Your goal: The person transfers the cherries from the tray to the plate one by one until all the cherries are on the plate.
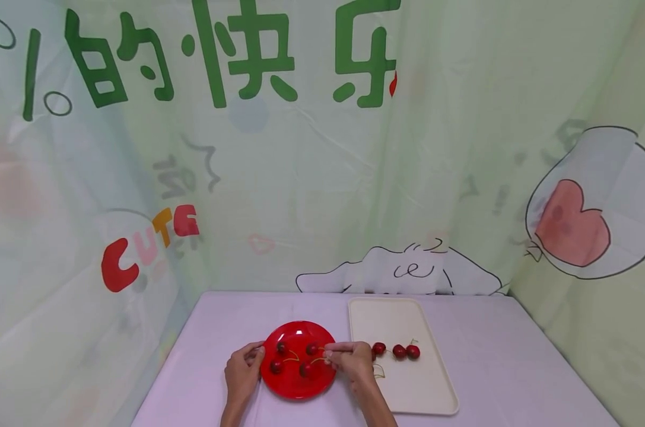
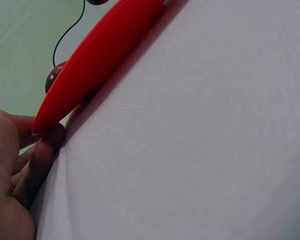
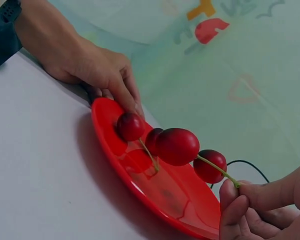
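Observation:
A round red plate sits on the pale table with several dark red cherries over it. At its left side my left hand grips the rim, thumb above and fingers beneath in the left wrist view. My right hand, at the plate's right edge, pinches the green stem of one cherry between thumb and finger. That cherry hangs over the plate. Another cherry lies close to my left fingers, its stem pointing inward. One more cherry is behind the held one.
To the right lies a cream rectangular tray with several cherries in a row across its middle. My right hand and forearm overlap its left edge. A printed curtain rises behind the table and along both sides.

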The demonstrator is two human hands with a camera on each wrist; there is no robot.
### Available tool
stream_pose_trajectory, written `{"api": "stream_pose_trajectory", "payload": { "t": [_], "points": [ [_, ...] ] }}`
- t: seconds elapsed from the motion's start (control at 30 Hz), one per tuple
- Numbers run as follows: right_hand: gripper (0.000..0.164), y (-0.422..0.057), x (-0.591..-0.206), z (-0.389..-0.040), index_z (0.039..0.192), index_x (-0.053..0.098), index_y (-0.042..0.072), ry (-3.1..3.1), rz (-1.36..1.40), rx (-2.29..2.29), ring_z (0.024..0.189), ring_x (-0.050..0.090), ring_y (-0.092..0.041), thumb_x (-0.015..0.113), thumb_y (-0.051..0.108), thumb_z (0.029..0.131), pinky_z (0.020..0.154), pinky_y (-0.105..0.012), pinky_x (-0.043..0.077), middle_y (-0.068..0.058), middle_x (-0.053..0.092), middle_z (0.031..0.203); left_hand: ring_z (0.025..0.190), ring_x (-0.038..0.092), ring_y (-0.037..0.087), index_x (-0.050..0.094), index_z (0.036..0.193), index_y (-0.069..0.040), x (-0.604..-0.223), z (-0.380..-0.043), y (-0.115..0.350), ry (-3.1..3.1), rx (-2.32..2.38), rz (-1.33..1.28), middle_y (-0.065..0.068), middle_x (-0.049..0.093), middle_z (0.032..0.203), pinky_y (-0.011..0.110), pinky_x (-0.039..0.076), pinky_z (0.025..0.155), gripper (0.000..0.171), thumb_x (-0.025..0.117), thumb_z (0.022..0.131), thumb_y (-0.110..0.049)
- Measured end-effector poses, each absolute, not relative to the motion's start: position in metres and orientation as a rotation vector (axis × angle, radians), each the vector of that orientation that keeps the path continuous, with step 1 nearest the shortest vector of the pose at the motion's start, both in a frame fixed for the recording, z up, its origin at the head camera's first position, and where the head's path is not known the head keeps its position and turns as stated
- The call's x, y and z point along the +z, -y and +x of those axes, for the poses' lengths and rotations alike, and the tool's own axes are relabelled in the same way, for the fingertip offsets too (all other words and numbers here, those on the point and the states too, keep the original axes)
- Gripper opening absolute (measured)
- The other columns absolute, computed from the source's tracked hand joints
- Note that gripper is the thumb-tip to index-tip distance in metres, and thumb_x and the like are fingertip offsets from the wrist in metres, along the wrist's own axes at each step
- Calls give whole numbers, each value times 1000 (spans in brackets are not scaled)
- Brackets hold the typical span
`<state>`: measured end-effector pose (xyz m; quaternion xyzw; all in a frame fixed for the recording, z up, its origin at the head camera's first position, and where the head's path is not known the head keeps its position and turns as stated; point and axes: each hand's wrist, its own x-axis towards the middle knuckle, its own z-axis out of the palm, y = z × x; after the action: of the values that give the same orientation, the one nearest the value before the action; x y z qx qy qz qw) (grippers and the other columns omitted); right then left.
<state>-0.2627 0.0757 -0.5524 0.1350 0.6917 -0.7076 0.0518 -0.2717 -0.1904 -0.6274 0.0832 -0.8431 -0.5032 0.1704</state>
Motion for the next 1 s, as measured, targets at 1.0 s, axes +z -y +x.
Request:
{"api": "stream_pose_trajectory", "payload": {
  "t": [1.0],
  "points": [
    [19,-51,-552,-268,110,81,-8,-2212,357,-2114,68,76,-13,82,-4,92,68,-26,64,-16,83,91,62,63,12,80,127,-5,-619,-268,186,2415,-1420,269,14,83,104,22,49,54,24,71,106,-13]
  ]
}}
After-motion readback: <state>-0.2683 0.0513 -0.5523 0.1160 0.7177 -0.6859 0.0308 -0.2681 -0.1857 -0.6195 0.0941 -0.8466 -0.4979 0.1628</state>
